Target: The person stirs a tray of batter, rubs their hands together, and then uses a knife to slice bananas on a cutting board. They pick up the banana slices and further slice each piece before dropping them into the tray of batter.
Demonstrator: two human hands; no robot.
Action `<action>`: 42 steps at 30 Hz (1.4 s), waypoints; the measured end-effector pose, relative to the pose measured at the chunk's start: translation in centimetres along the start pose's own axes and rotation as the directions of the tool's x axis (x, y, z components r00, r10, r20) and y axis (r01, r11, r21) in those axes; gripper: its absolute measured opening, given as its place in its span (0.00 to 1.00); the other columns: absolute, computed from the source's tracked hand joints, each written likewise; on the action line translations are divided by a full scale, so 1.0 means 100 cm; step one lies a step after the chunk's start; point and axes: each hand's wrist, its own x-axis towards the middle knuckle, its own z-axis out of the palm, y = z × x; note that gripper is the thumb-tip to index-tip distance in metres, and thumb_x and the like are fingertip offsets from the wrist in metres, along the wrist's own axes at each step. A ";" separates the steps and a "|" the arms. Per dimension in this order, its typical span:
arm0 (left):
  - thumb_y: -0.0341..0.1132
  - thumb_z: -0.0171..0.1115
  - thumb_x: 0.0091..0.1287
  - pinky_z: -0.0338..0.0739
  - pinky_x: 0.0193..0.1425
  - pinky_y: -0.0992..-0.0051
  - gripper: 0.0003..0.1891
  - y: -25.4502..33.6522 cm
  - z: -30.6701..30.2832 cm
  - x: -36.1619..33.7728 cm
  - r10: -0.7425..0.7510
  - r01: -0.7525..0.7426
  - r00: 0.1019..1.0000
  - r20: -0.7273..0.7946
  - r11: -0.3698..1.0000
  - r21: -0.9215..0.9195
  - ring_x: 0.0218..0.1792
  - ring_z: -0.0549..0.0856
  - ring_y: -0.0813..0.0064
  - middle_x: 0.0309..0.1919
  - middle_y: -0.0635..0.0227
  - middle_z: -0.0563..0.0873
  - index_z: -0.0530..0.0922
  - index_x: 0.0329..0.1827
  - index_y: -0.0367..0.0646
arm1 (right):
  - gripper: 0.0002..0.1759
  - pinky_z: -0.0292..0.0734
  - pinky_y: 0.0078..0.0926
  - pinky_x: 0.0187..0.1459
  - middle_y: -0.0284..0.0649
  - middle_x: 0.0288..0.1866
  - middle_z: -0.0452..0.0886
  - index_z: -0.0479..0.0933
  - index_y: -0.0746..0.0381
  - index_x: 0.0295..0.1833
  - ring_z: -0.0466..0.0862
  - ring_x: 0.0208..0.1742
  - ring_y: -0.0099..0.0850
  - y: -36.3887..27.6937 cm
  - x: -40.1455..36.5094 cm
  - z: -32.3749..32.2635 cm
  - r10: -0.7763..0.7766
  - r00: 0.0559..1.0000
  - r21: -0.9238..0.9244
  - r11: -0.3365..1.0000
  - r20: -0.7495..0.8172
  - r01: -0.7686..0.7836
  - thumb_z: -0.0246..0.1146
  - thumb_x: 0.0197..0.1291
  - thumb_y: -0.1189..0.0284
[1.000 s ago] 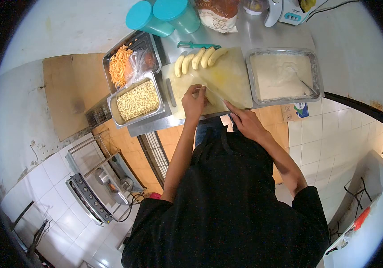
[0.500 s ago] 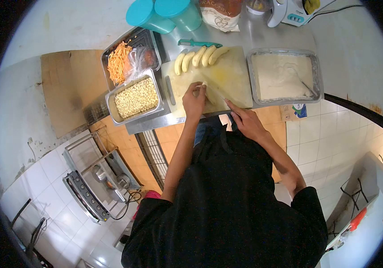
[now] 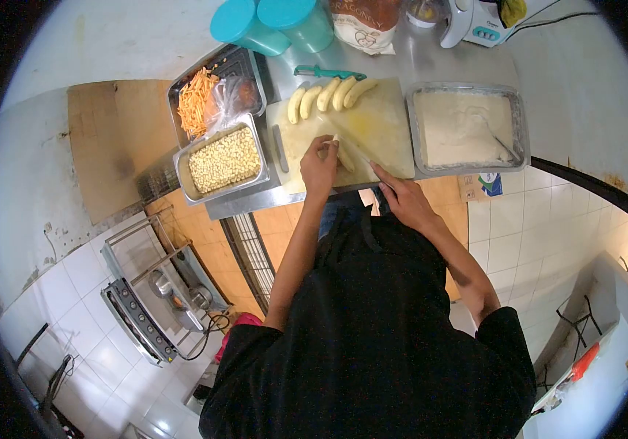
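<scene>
A pale cutting board point(image 3: 387, 139) lies on the steel counter in front of me. My left hand point(image 3: 319, 167) is closed on a peeled banana point(image 3: 345, 157), its fingertips around the upper end. In my right hand point(image 3: 405, 203) is a knife point(image 3: 363, 156), gripped by the handle at the board's near edge. Its thin blade points up and left, alongside the banana. Several peeled bananas point(image 3: 327, 95) lie in a row across the top of the board. Just beyond them is a teal peeler point(image 3: 328, 72).
At the right stands a tray of pale batter point(image 3: 445, 128) with a utensil in it. To the left are a pan of corn kernels point(image 3: 224, 162) and a dark tray point(image 3: 255, 66) with orange strips and a plastic bag. Teal-lidded containers point(image 3: 295, 33) and a flour bag point(image 3: 365, 25) stand behind.
The view has shifted slightly. Both hands keep nearly the same place, and a little more of the banana shows beside my left fingers.
</scene>
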 end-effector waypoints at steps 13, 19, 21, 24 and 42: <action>0.43 0.68 0.70 0.83 0.43 0.66 0.15 0.000 0.001 0.000 0.029 -0.029 1.000 0.001 1.000 0.008 0.36 0.91 0.63 0.38 0.54 0.91 0.86 0.53 0.46 | 0.30 0.80 0.50 0.56 0.57 0.56 0.84 0.62 0.43 0.81 0.85 0.50 0.56 0.009 -0.001 0.006 -0.116 0.990 -0.020 0.993 -0.082 0.115 0.54 0.76 0.66; 0.43 0.68 0.69 0.82 0.46 0.64 0.15 0.004 -0.002 -0.001 0.040 -0.040 0.999 0.010 0.999 0.007 0.39 0.90 0.60 0.38 0.53 0.90 0.87 0.53 0.45 | 0.30 0.80 0.50 0.57 0.57 0.56 0.84 0.62 0.44 0.81 0.85 0.51 0.56 0.011 0.001 0.008 -0.110 0.992 -0.018 0.994 -0.065 0.109 0.54 0.76 0.66; 0.43 0.67 0.69 0.82 0.47 0.64 0.15 0.005 -0.003 -0.002 0.034 -0.034 0.999 0.013 0.999 -0.004 0.39 0.90 0.60 0.38 0.52 0.90 0.87 0.53 0.45 | 0.29 0.80 0.51 0.57 0.58 0.55 0.84 0.62 0.44 0.81 0.85 0.51 0.57 0.013 0.002 0.009 -0.117 0.991 -0.017 0.993 -0.071 0.116 0.54 0.76 0.66; 0.42 0.67 0.69 0.82 0.47 0.64 0.15 0.001 -0.001 -0.001 0.047 -0.047 0.999 0.010 0.999 -0.007 0.39 0.90 0.60 0.38 0.52 0.91 0.86 0.52 0.44 | 0.29 0.80 0.52 0.56 0.59 0.54 0.84 0.63 0.44 0.80 0.85 0.50 0.58 0.013 0.002 0.010 -0.183 0.973 -0.042 0.983 -0.140 0.179 0.54 0.76 0.66; 0.43 0.66 0.71 0.82 0.46 0.66 0.15 0.002 -0.002 0.000 0.053 -0.053 0.998 0.017 0.998 -0.034 0.40 0.91 0.63 0.39 0.53 0.91 0.86 0.52 0.43 | 0.29 0.83 0.49 0.43 0.51 0.40 0.85 0.64 0.38 0.79 0.86 0.37 0.51 0.003 -0.016 -0.021 -0.092 0.994 -0.177 0.981 -0.066 0.079 0.56 0.75 0.62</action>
